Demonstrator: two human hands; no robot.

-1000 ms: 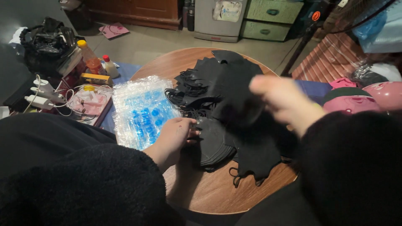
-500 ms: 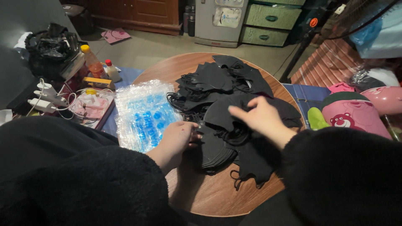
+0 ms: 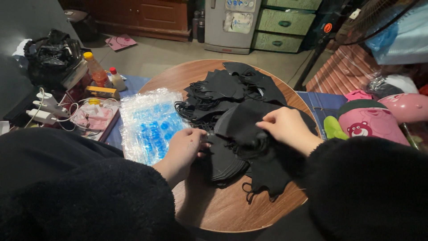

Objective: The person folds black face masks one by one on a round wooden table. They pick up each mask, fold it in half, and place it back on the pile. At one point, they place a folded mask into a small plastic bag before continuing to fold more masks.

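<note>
A heap of black face masks point(image 3: 232, 89) with ear loops covers the round wooden table point(image 3: 223, 209). My right hand point(image 3: 285, 127) pinches one black mask point(image 3: 243, 122) at its edge, above the near part of the heap. My left hand point(image 3: 185, 147) rests flat on a neat stack of black masks point(image 3: 223, 160) at the table's front, fingers on the stack's left edge. A pile of clear plastic bags with blue print point(image 3: 149, 125) lies on the table just left of my left hand.
Left of the table lie white chargers and cables point(image 3: 47, 109), a pink container point(image 3: 93, 116), small bottles point(image 3: 96, 69) and a black bag point(image 3: 53, 53). Pink and green plush items point(image 3: 372, 122) sit at the right. A small fridge point(image 3: 232, 22) and green drawers point(image 3: 285, 27) stand behind.
My right hand came down from in front of the camera onto the heap and took hold of a black mask. My left hand stayed on the stack.
</note>
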